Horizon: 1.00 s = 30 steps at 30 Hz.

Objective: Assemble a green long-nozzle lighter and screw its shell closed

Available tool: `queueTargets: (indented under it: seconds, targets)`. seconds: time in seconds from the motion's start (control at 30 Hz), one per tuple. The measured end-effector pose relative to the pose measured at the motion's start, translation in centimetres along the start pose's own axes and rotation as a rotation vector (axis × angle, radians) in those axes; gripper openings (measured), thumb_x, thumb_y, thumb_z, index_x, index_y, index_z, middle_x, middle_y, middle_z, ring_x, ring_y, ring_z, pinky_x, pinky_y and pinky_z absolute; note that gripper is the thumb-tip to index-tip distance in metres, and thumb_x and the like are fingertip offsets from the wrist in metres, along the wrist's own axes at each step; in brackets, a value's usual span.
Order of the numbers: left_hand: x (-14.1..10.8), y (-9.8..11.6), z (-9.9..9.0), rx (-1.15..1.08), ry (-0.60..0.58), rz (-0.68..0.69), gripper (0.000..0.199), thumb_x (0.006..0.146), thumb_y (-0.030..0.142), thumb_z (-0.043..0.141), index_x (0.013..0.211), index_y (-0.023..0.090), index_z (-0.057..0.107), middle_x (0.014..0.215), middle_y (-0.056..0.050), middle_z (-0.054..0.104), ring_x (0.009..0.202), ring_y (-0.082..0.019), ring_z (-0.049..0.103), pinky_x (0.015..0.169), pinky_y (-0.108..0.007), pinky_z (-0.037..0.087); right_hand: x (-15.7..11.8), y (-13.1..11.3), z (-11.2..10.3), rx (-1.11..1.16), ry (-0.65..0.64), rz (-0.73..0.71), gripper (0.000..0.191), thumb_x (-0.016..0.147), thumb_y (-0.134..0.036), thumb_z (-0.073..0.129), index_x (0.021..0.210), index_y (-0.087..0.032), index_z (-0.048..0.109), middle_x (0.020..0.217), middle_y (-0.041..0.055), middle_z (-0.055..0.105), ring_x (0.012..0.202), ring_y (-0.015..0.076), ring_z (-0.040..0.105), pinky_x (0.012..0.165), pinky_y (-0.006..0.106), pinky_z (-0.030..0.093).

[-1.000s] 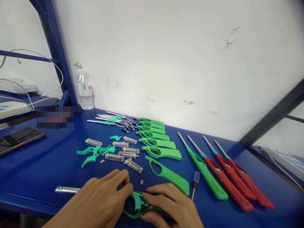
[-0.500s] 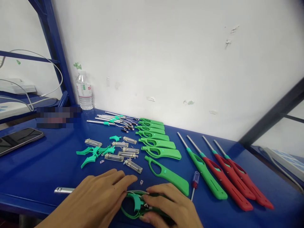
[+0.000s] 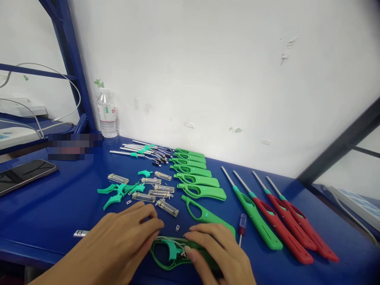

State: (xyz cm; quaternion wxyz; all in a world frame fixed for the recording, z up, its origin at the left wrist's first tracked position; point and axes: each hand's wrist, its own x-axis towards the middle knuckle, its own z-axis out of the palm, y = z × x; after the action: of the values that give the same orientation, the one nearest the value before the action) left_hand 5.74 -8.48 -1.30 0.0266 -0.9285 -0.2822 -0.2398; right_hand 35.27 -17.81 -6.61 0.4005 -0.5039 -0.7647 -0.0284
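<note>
At the bottom centre lies a green lighter shell [image 3: 162, 266] with a teal trigger [image 3: 173, 249] and thin wires inside its loop. My left hand [image 3: 130, 233] is closed on the shell's front end, and the tip of a metal tube [image 3: 80, 233] shows to its left. My right hand [image 3: 218, 251] grips the shell's handle, the thumb beside the wires and a small dark part near the trigger. A small metal piece [image 3: 177, 228] lies just beyond, between the hands. Both hands hide much of the shell.
Clear fuel tanks [image 3: 168, 208], teal triggers [image 3: 113, 201], metal tubes with wires [image 3: 127, 153] and green shells [image 3: 204, 192] lie beyond. To the right are a screwdriver [image 3: 242, 225] and long red [image 3: 285, 231] and green [image 3: 258, 221] lighters. A phone [image 3: 26, 174] and bottle [image 3: 107, 114] are left.
My right thumb has moved up from the shell's lower edge to beside the wires and trigger. My left fingers have shifted slightly left. The view has shifted a little.
</note>
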Motion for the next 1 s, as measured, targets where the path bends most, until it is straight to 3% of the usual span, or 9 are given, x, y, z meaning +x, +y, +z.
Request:
queueTargets:
  seconds: [0.13,0.23,0.3,0.43,0.6,0.7,0.8,0.9,1.0]
  targets:
    - [0.5,-2.8,-0.8,0.025,0.021,-0.076,0.043,0.118,0.007,0.057,0.111,0.032,0.091,0.106,-0.001,0.092,0.086,-0.024,0.09,0.07,-0.035,0.053,3.5,-0.6,-0.6,-0.165,-0.068,-0.065,0.028,0.129,-0.02,0.07,0.143,-0.035,0.09,0.135,0.0028,0.098,0.121,0.0306,0.096,0.116,0.05,0.075]
    - [1.0,-4.5,-1.0,0.014,0.013,-0.115,0.043,0.12,0.011,0.056,0.115,0.032,0.094,0.107,-0.003,0.093,0.089,-0.028,0.092,0.073,-0.036,0.057,7.4,-2.0,-0.4,-0.195,-0.322,-0.021,0.045,0.125,-0.007,0.068,0.162,-0.026,0.087,0.153,0.009,0.097,0.143,0.0364,0.092,0.124,0.055,0.074]
    - [1.1,-5.1,-0.8,-0.007,-0.003,-0.132,0.044,0.12,0.01,0.057,0.117,0.032,0.095,0.108,-0.003,0.093,0.09,-0.028,0.092,0.076,-0.035,0.059,9.6,-3.0,0.2,-0.194,-0.432,-0.044,0.054,0.118,0.002,0.074,0.163,-0.025,0.088,0.156,0.0067,0.096,0.146,0.0336,0.092,0.129,0.049,0.073]
    - [1.1,-4.9,-0.2,-0.058,-0.042,-0.141,0.041,0.121,0.01,0.06,0.117,0.033,0.094,0.111,-0.003,0.093,0.097,-0.026,0.092,0.081,-0.031,0.063,11.4,-3.8,1.2,-0.258,-0.517,0.013,0.058,0.107,0.013,0.079,0.15,-0.023,0.094,0.131,0.0111,0.101,0.127,0.0404,0.098,0.121,0.058,0.078]
    - [1.3,-3.6,1.2,-0.079,-0.068,-0.126,0.039,0.124,0.012,0.061,0.119,0.032,0.093,0.113,-0.004,0.092,0.1,-0.026,0.093,0.083,-0.031,0.065,10.9,-2.8,0.5,-0.271,-0.432,0.11,0.069,0.103,0.013,0.08,0.159,-0.025,0.091,0.128,0.0136,0.097,0.118,0.0437,0.099,0.101,0.059,0.083]
    - [1.1,-2.3,1.7,-0.077,-0.074,-0.093,0.04,0.13,0.022,0.057,0.136,0.036,0.094,0.123,-0.004,0.091,0.103,-0.027,0.094,0.085,-0.034,0.068,10.5,-1.4,-1.1,-0.229,-0.309,0.157,0.065,0.111,0.01,0.073,0.164,-0.025,0.088,0.135,0.0135,0.094,0.124,0.0392,0.097,0.105,0.056,0.081]
    - [0.6,-1.2,1.5,-0.072,-0.066,-0.028,0.051,0.142,0.047,0.042,0.159,0.045,0.091,0.15,-0.003,0.09,0.115,-0.023,0.097,0.098,-0.033,0.074,10.2,-0.1,-2.7,-0.164,-0.218,0.179,0.056,0.115,0.008,0.071,0.154,-0.025,0.092,0.137,0.0113,0.093,0.124,0.0339,0.095,0.105,0.049,0.078]
    - [0.0,-0.9,1.4,-0.06,-0.035,-0.009,0.064,0.144,0.062,0.031,0.157,0.053,0.093,0.157,0.001,0.091,0.124,-0.023,0.098,0.101,-0.033,0.078,9.8,0.5,-3.7,-0.103,-0.172,0.193,0.048,0.116,0.006,0.075,0.144,-0.028,0.095,0.136,0.008,0.095,0.126,0.0319,0.095,0.104,0.045,0.075]
    - [-0.1,-1.5,1.4,-0.083,-0.061,-0.025,0.058,0.143,0.062,0.037,0.154,0.057,0.094,0.156,0.004,0.091,0.127,-0.023,0.097,0.102,-0.031,0.078,9.8,0.4,-3.9,-0.06,-0.149,0.209,0.044,0.117,0.002,0.08,0.144,-0.03,0.095,0.139,0.0074,0.097,0.133,0.0345,0.094,0.109,0.048,0.074]
